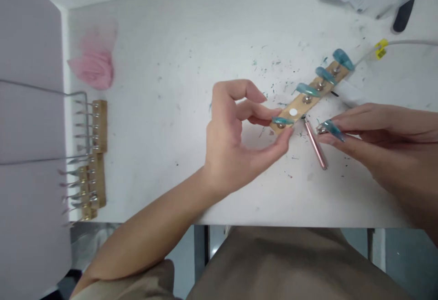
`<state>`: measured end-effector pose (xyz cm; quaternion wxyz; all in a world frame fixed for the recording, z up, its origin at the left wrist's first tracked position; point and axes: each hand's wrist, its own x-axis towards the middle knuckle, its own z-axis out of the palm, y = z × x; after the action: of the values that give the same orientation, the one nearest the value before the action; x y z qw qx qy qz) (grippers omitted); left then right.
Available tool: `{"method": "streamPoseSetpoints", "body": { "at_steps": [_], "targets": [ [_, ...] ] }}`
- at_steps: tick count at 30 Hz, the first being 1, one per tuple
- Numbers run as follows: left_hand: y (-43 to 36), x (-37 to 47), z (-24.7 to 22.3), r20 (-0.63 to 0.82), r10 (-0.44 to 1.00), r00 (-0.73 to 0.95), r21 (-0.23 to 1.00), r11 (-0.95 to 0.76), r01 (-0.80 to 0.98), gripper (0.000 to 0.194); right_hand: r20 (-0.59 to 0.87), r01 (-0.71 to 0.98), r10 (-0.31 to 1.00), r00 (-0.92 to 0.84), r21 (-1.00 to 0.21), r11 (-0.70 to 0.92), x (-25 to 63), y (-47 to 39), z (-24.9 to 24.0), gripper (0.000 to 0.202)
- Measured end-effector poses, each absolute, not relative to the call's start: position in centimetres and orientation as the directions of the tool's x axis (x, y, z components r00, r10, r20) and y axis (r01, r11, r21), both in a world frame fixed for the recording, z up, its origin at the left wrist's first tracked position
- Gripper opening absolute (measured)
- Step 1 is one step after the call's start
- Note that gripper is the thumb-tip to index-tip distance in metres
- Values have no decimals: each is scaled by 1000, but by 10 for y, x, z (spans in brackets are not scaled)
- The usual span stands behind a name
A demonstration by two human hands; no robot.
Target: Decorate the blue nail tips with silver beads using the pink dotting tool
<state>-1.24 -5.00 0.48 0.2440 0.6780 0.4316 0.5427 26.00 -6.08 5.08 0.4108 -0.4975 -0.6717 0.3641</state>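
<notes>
Fingertips of the left hand (236, 131) are pinching the near end of the wooden nail strip (310, 97) mid-table, while the right hand (372, 131) is gripping one teal press-on nail (332, 128) beside a pink pen tool (315, 144).

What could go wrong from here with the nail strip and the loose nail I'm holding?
1. The right hand pinches one blue nail only at its fingertips; it may slip onto the table.
2. The left hand steadies just the end of the wooden strip, so it may swivel and loosen the mounted nails.
3. The pink tool lies between both hands and may get knocked.
</notes>
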Motion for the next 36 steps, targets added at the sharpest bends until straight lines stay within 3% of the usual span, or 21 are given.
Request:
{"method": "streamPoseSetpoints", "body": {
  "at_steps": [7,9,12,18,29,36],
  "targets": [
    [-67,1,8,583,812,27,773,-565,289,52,295,467,937,-190,-812,350,263,-63,42,5],
    [-69,2,6,580,814,29,783,-567,257,59,315,483,926,-207,-791,377,263,-63,40,8],
    [-69,2,6,573,819,42,785,-562,259,68,307,512,928,-210,-775,372,262,-62,38,9],
    [-67,5,10,610,792,13,765,-593,251,56,316,505,922,-224,-771,387,260,-63,39,10],
    [-68,1,2,584,810,54,748,-563,350,65,266,476,940,-212,-812,337,257,-59,50,17],
    [-72,-2,-5,554,829,81,784,-552,283,68,281,519,930,-237,-773,365,262,-65,47,14]
  ]
}}
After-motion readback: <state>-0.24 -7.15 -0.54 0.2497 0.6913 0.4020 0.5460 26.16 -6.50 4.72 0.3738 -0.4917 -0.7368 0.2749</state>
